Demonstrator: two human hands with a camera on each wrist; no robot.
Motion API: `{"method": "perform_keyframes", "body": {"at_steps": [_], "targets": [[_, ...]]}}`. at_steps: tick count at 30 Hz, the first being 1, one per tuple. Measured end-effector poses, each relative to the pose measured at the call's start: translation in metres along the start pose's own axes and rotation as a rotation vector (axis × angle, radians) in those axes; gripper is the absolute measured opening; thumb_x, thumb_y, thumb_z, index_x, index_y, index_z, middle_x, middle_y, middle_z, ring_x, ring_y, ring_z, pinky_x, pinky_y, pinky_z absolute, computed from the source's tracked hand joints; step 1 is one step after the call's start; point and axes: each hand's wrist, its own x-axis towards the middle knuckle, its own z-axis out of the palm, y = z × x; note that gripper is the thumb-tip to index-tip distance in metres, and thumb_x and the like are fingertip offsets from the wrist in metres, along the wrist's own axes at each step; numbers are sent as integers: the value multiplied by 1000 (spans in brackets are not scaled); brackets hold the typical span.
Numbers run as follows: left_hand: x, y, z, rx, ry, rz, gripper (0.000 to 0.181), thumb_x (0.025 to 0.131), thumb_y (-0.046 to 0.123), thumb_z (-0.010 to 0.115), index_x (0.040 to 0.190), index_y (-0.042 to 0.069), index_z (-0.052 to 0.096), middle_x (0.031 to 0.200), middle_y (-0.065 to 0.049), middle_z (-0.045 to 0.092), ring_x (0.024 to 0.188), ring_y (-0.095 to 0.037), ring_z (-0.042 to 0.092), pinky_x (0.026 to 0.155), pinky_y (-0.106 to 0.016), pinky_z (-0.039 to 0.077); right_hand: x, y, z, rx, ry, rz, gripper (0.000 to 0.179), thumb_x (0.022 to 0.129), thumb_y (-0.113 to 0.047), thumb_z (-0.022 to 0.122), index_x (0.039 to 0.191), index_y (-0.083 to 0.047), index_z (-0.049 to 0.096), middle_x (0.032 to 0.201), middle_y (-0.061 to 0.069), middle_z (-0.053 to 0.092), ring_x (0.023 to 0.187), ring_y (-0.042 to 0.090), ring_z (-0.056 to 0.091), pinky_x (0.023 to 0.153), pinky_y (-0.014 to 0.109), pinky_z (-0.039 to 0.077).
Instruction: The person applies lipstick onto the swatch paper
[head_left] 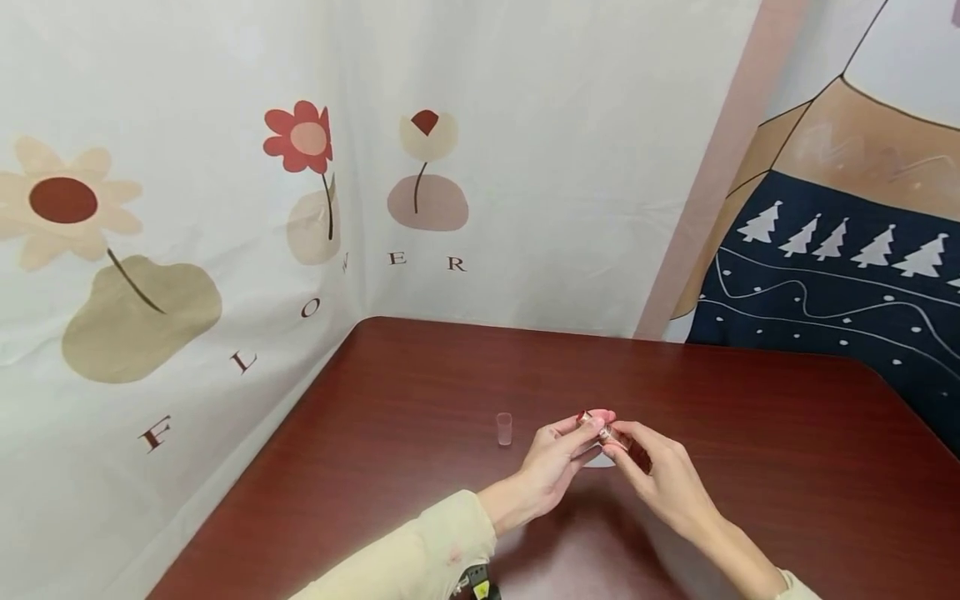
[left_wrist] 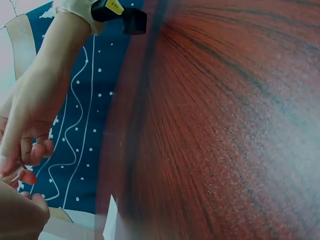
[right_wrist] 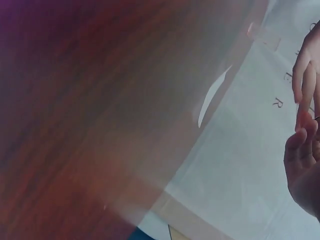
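Both hands meet over the table around a small shiny tube that looks like a lipstick (head_left: 612, 436), with a dark red end. My left hand (head_left: 551, 465) holds it near that red end, thumb on top and fingers beneath. At the other end my right hand (head_left: 667, 479) pinches it between thumb and fingers. A small translucent pink cup-shaped cap (head_left: 504, 429) stands upright on the table, left of the hands. Partly hidden under the hands lies a white flat piece (head_left: 597, 460). In both wrist views the hands cover most of the tube.
The dark red wooden table (head_left: 420, 392) reaches back to a white cloth (head_left: 525, 167) printed with flowers and letters. On the right hangs a cloth with white trees (head_left: 832, 242) on navy. A black strap device (head_left: 477, 582) sits at the left sleeve.
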Motion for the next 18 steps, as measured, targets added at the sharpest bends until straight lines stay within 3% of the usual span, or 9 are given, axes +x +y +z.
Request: {"method": "perform_keyframes", "body": {"at_steps": [4, 7, 9, 13, 18], "targets": [[1, -2, -1, -3, 18, 11, 31, 90, 13, 61, 113, -7, 63, 109, -12, 66, 105, -20, 60, 94, -36, 42, -2, -6, 1, 144, -87, 198, 14, 91, -5, 59, 102, -12, 65, 73, -8, 58, 57, 6, 52, 50, 21, 43], [1, -3, 0, -20, 43, -7, 29, 90, 14, 61, 112, -5, 64, 107, -9, 67, 104, -18, 61, 93, -36, 42, -3, -8, 0, 196, -119, 324, 13, 95, -12, 54, 103, -13, 63, 73, -5, 58, 56, 9, 52, 49, 23, 43], [0, -4, 1, -37, 51, -16, 29, 89, 14, 61, 112, -4, 64, 108, -9, 67, 102, -17, 62, 93, -37, 42, -4, -8, 1, 172, -105, 325, 13, 90, -10, 61, 104, -10, 62, 74, -5, 59, 59, 8, 53, 52, 23, 45], [0, -5, 1, -42, 42, -6, 31, 90, 15, 61, 113, -6, 63, 109, -11, 66, 102, -17, 62, 94, -38, 42, -5, -6, 4, 88, -50, 254, 25, 80, -2, 71, 103, -7, 60, 80, -5, 61, 69, 6, 55, 60, 18, 48], [-1, -3, -1, 18, 15, 11, 33, 89, 16, 62, 113, -7, 63, 108, -12, 66, 102, -17, 61, 92, -35, 42, -7, -7, 4, 198, -110, 279, 18, 88, -3, 61, 106, -9, 60, 79, -3, 61, 56, 12, 56, 51, 23, 47]]}}
